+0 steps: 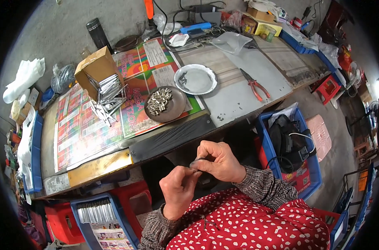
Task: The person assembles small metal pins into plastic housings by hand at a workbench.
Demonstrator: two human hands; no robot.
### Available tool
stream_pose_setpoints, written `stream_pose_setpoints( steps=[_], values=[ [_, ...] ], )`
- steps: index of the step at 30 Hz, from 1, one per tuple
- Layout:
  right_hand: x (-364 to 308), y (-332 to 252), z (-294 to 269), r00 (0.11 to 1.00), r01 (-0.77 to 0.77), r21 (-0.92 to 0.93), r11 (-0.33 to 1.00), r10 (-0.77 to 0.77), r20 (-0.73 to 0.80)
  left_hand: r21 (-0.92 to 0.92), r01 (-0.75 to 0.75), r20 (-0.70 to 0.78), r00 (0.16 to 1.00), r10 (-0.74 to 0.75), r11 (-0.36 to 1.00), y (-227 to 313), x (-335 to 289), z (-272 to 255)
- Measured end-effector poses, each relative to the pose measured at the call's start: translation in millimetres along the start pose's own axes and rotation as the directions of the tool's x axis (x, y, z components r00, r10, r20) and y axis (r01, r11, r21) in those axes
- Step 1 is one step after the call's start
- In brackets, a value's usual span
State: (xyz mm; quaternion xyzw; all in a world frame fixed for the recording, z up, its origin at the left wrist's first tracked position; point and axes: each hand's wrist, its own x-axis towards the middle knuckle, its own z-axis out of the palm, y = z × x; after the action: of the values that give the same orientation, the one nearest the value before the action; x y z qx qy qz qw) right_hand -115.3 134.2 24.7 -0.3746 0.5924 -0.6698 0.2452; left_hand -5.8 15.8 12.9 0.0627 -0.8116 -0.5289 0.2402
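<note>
Above my lap, in front of the table edge, both hands meet with their fingertips close together. My left hand is closed in a pinch, its thumb and forefinger pressed together. My right hand also pinches, right against the left fingertips. Whatever small thing sits between them is too hidden to name. Beyond the hands, a brown round dish holds many short metal sleeves. Behind it stands a white bowl with small dark pieces at its left side. Red-handled pliers lie to the right.
A cardboard box at the left spills slim silver tubes onto the printed sheet. Below left, a blue crate holds rows of silver tubes. A blue crate with a black bag stands at the right. Cables and plastic bags crowd the back.
</note>
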Motion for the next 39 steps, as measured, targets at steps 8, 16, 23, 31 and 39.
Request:
stream_pose_setpoints(
  steps=[8, 16, 23, 31, 39],
  values=[
    [6, -5, 10, 0.997, -0.024, 0.041, 0.999, 0.027, -0.074, 0.219, -0.204, -0.164, 0.956, 0.242, 0.954, -1, 4, 1],
    [1, 1, 6, 1.000, 0.023, -0.046, 0.999, -0.023, -0.014, 0.132, -0.129, -0.100, 0.985, 0.143, 0.983, -1, -2, -1],
    [3, 0, 10, 0.996, -0.041, 0.077, 0.996, 0.047, -0.075, 0.188, -0.161, -0.182, 0.964, 0.195, 0.969, -1, 1, 2],
    [7, -15, -5, 0.990, -0.130, 0.134, 0.982, 0.135, -0.034, -0.014, 0.044, -0.101, 0.994, -0.045, 0.999, -4, -3, -8],
    [5, -19, -5, 0.991, -0.121, 0.024, 0.992, 0.122, -0.047, -0.014, 0.085, -0.060, 0.995, -0.085, 0.996, -4, -5, -7]
  ],
)
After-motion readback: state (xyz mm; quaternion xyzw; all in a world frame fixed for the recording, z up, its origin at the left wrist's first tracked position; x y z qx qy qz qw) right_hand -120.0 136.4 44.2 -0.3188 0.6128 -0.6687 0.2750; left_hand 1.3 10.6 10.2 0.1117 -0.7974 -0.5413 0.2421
